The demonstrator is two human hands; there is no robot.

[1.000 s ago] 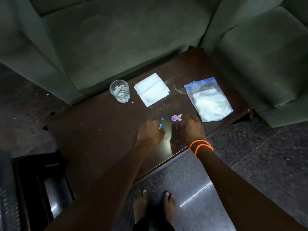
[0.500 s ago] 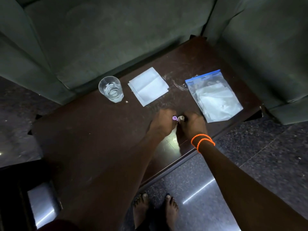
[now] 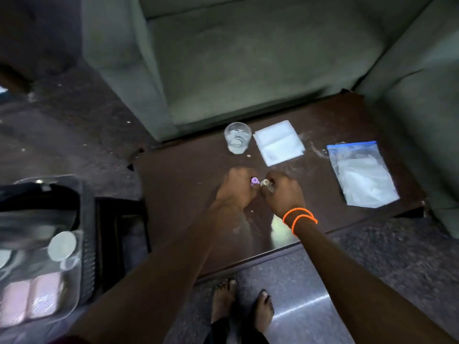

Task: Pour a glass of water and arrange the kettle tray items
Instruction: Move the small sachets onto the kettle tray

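A clear glass with a little water stands at the far side of the dark brown table. My left hand is closed around a small purple cap. Beside it, my right hand, with orange bands at the wrist, pinches a small pale vial. The two hands almost touch, just above the table's middle. A folded white napkin lies right of the glass. A clear zip bag with a blue seal lies at the table's right end.
A grey-green sofa borders the table's far side and right end. At the lower left stands a transparent tray with pink packets and a round white lid, blurred. My bare feet stand on the shiny floor below the table's near edge.
The view swung left, bringing the tray at the lower left into sight. My left hand let go of a small blue piece and closed on the purple cap next to my right hand.
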